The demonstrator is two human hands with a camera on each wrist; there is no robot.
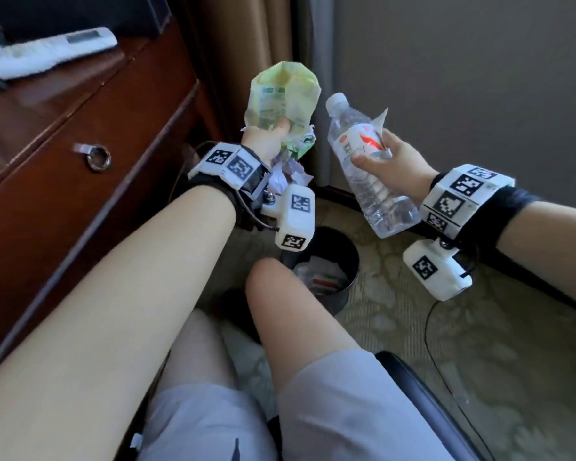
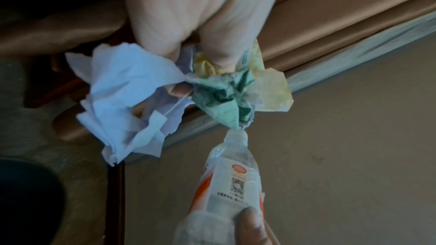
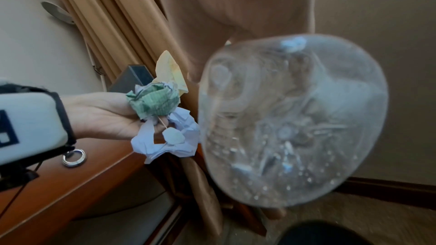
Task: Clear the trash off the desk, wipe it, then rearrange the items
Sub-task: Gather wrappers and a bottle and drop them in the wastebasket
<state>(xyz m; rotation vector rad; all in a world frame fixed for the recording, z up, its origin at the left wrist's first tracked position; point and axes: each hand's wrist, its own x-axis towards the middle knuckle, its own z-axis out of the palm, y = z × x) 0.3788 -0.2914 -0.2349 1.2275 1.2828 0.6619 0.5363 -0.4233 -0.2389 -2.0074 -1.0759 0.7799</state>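
My left hand (image 1: 266, 141) grips a bundle of trash: a yellow-green snack wrapper (image 1: 281, 98), a crumpled green paper (image 2: 224, 92) and white tissue (image 2: 122, 100) with a cotton swab (image 3: 173, 136). To its right, my right hand (image 1: 384, 154) holds a clear plastic water bottle (image 1: 363, 161) with a red-and-white label, cap pointing up and away, plus a scrap of clear plastic film (image 1: 381, 119). Both hands hover above a black trash bin (image 1: 343, 257) on the floor, which holds some paper. The bottle's base (image 3: 292, 122) fills the right wrist view.
The dark wooden desk (image 1: 64, 134) stands at the left, with a ring drawer pull (image 1: 97, 157). On top lie a white remote (image 1: 80, 41) and a white cloth (image 1: 17, 61). Beige curtains (image 1: 246, 44) and a wall are behind. My knees and a black chair edge (image 1: 423, 387) are below.
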